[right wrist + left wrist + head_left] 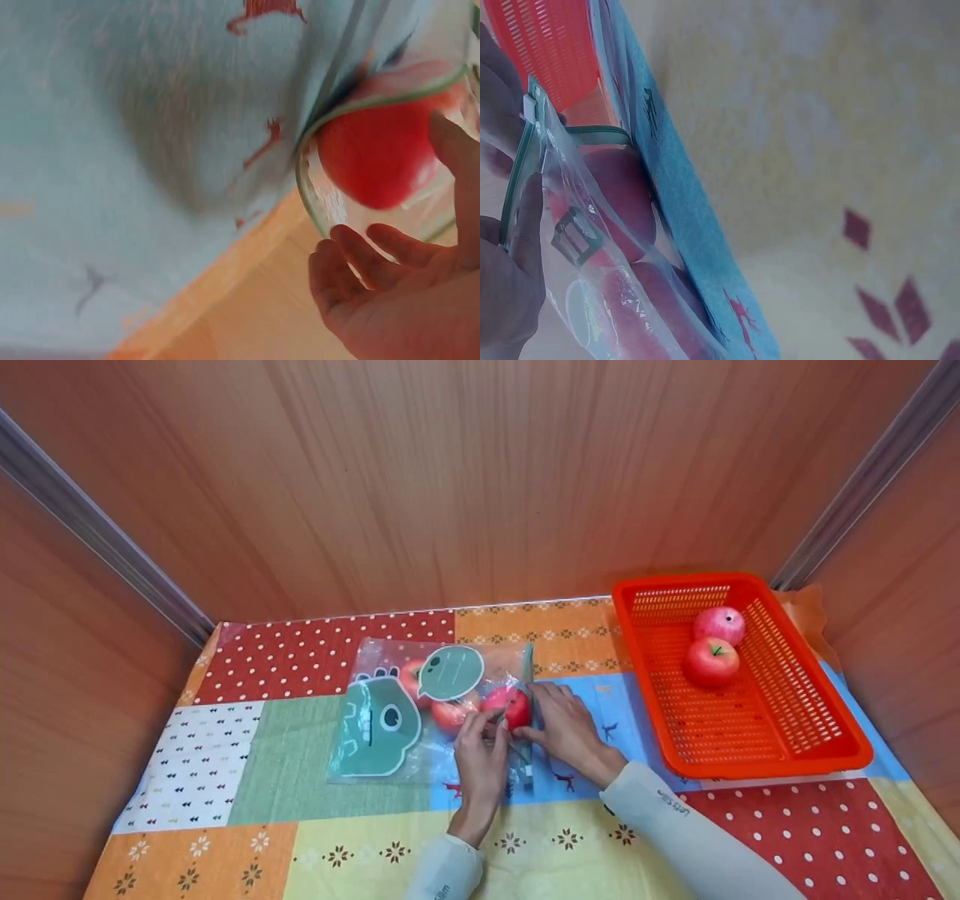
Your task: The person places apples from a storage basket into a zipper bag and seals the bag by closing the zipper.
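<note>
A clear zipper bag [424,765] with a green cartoon print lies on the cloth, several red apples [454,712] inside it. My left hand [481,757] pinches the upper layer at the bag's mouth; the green zip edge [517,172] runs by its fingers in the left wrist view. At the mouth's right side is my right hand [566,727], its fingers loosely spread beside the nearest apple [379,154]. That apple sits just within the parted green rim [301,176]. A white slider [529,109] shows on the zip.
To the right stands an orange-red plastic basket [757,769] with two apples [711,661] in it. A patchwork cloth [300,757] covers the table. Wood-grain panels [450,495] enclose the back and both sides.
</note>
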Motion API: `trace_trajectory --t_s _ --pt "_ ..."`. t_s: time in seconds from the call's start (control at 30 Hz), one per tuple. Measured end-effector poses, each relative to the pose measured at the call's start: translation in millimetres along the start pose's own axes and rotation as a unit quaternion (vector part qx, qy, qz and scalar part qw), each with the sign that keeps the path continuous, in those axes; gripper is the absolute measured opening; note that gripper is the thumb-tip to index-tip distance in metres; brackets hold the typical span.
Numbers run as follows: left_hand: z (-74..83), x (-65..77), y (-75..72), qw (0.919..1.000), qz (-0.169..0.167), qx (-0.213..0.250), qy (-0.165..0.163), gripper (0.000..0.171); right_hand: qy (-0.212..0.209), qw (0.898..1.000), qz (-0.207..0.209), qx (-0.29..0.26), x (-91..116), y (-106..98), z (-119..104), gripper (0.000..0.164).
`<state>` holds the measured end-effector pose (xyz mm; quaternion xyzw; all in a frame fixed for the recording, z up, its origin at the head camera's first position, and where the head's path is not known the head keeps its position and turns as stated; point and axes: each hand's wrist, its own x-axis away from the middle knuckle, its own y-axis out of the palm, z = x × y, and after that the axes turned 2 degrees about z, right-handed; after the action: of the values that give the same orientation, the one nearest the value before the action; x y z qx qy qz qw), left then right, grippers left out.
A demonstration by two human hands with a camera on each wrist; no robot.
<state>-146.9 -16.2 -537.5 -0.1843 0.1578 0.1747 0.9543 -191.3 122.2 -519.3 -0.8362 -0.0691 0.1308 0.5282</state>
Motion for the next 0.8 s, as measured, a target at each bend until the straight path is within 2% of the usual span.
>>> trace_trajectory --t_s 0.17,0.33,0.6,0.8 --pt "0.0 0.4 0.3 1.0 0.001 0.002 0.0 0.02 -0.002 1.0 0.001 0.031 5.4 -16.5 4.7 0.074" --pt "0.4 1.5 0.2 0.9999 -0.005 0.004 -0.012 0.022 -0.007 0.999 0.002 0.051 11.1 -34.6 8.4 0.069" --pt "-0.1 4.0 -0.5 0.9996 -0.009 0.007 -0.026 0.022 0.015 0.998 0.019 0.052 18.3 -62.1 13.5 0.071" --pt "0.7 4.8 -0.9 0.9993 -0.01 0.008 -0.034 0.022 0.009 0.998 0.04 0.046 21.5 -80.9 23.4 0.066"
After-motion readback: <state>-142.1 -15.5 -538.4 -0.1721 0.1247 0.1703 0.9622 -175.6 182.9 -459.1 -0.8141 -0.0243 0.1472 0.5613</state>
